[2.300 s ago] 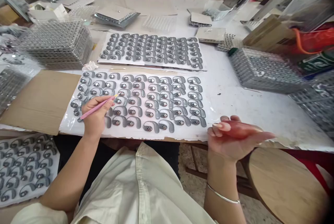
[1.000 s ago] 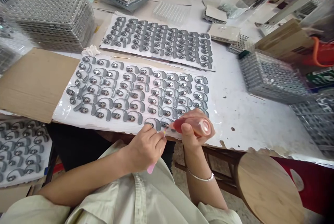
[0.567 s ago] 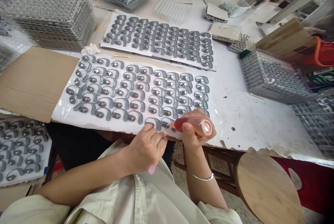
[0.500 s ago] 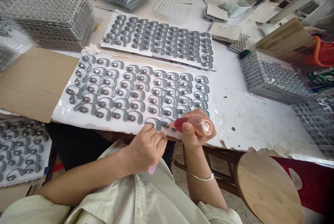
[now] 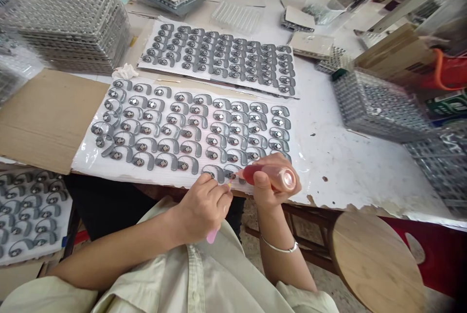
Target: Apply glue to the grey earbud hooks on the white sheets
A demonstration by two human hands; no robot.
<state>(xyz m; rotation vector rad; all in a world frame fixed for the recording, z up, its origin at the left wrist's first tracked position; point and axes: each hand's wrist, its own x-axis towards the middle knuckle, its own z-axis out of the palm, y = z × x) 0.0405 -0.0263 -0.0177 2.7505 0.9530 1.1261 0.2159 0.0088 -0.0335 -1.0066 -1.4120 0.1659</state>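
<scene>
My right hand (image 5: pixel 265 191) is wrapped round a squeeze bottle (image 5: pixel 272 176) of reddish liquid, tilted with its nozzle pointing left. The nozzle tip meets, or nearly meets, a grey hook-shaped part (image 5: pixel 230 174) in the front row of the near sheet. My left hand (image 5: pixel 204 203) is closed round a slim pink-handled tool (image 5: pixel 211 236); its yellowish front end comes out by the fingers, close to the nozzle. The left fingertips rest by another grey hook-shaped part (image 5: pixel 219 173). Several rows of such parts, each with a round metal piece, lie on the white sheet (image 5: pixel 87 160).
A second sheet of parts (image 5: pixel 219 55) lies behind the near one. Stacked clear trays (image 5: pixel 69 26) stand at the back left, more trays (image 5: pixel 379 104) at the right. Cardboard (image 5: pixel 44 113) lies on the left. A wooden stool (image 5: pixel 375 259) stands below the table's front edge.
The view has shifted very slightly. Both hands, the bottle and the pink-handled tool keep nearly the same places over the front row.
</scene>
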